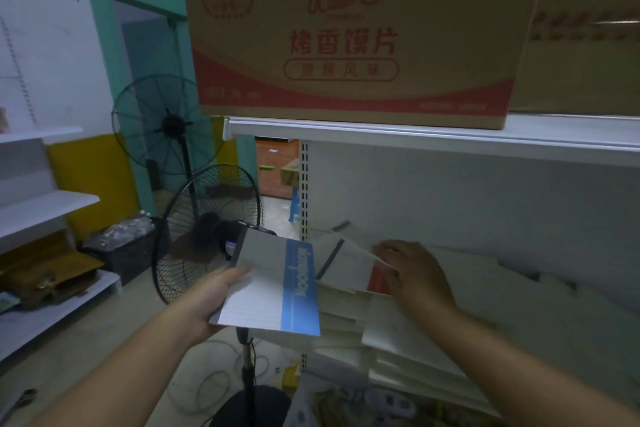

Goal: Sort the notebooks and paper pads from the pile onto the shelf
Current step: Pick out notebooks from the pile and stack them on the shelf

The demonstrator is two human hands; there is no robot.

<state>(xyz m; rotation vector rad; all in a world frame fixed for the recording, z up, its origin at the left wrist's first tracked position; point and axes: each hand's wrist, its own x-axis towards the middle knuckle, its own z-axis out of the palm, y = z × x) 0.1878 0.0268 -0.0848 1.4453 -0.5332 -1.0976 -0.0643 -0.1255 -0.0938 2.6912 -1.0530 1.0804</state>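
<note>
My left hand (211, 302) grips a stack of notebooks (266, 288) by its left edge; the top cover is white with a blue band along the right side. It hangs in front of the shelf's left end. My right hand (412, 270) reaches over the pile of notebooks and paper pads (349, 319) on the white shelf (433, 371), and its fingers pinch the corner of a white pad with a dark spine (346, 263), tilted up off the pile. A red cover shows under that hand.
A large cardboard box (346, 31) stands on the upper shelf board (415, 135) just overhead. Two black standing fans (211, 229) are close on the left, with cables on the floor. A second white shelf unit (45, 204) lines the left wall.
</note>
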